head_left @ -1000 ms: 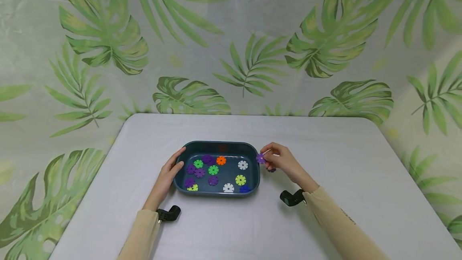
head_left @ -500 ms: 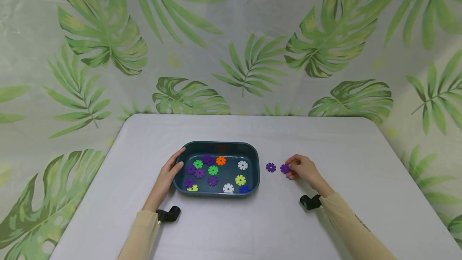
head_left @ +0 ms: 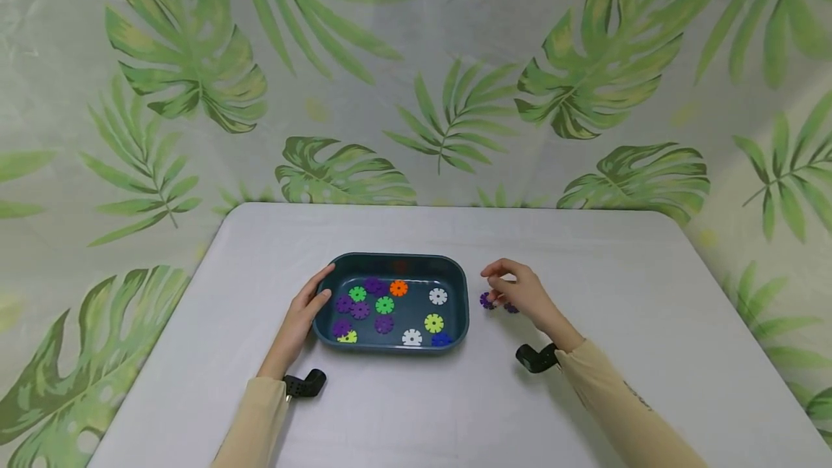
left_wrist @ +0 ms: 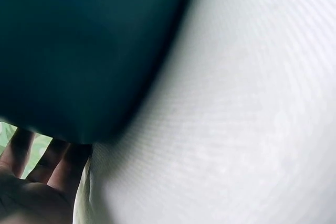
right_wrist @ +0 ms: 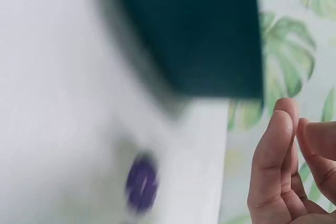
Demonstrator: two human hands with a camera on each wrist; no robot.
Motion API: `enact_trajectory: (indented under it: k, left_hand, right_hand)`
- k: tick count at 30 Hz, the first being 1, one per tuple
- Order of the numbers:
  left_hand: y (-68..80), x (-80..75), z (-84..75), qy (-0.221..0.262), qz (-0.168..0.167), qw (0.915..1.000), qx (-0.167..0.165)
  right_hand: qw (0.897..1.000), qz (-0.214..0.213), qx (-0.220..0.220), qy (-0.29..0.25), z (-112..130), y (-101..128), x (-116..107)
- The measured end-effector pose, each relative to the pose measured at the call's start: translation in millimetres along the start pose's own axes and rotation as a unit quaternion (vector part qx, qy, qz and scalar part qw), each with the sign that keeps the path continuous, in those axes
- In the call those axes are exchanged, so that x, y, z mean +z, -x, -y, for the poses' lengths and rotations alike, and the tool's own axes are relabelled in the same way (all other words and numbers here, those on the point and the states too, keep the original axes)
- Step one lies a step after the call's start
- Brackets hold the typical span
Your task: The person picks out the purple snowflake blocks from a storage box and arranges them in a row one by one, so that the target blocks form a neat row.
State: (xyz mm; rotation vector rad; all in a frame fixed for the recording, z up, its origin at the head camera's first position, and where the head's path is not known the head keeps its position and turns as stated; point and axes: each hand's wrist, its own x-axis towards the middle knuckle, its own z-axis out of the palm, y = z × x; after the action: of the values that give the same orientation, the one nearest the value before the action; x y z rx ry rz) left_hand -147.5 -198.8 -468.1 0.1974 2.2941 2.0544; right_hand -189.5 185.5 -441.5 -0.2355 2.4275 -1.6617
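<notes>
Centrally, a dark teal tray on the white table contains flat, toothed plastic discs: five purple discs, two green discs, one orange disc, two white discs, two yellow-green discs and a blue disc. Left hand, fingers relaxed, rests against the tray's left wall. Right hand, loosely curled and holding nothing, hovers right of the tray above two purple discs on the table, which lie just beside the tray's right wall.
</notes>
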Motion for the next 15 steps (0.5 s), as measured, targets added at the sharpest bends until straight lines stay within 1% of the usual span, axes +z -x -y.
enact_trajectory:
  k: [2,5,6,10,13,15]
  left_hand:
    - [-1.0,-0.5,2.8,0.004,0.000,1.0000,0.003]
    - [-4.6,-2.5,15.4,0.003,-0.004,0.9999,0.012]
    - [-6.0,-3.1,20.0,0.001,-0.006,0.9999,0.013]
    - [-8.7,-4.6,28.2,-0.005,-0.010,0.9998,0.015]
    - [-8.8,-5.0,28.2,-0.007,-0.009,0.9998,0.013]
    - [-9.3,-5.6,31.5,-0.011,-0.011,0.9998,0.015]
  right_hand:
    - [0.999,0.028,-0.011,-0.035,13,-1,15]
    - [0.995,0.079,-0.012,-0.066,30,-3,39]
    - [0.993,0.097,-0.012,-0.069,35,-4,47]
    - [0.986,0.153,-0.009,-0.066,44,-7,81]
    - [0.983,0.176,0.002,-0.060,44,-11,103]
    - [0.981,0.186,0.017,-0.059,42,-14,116]
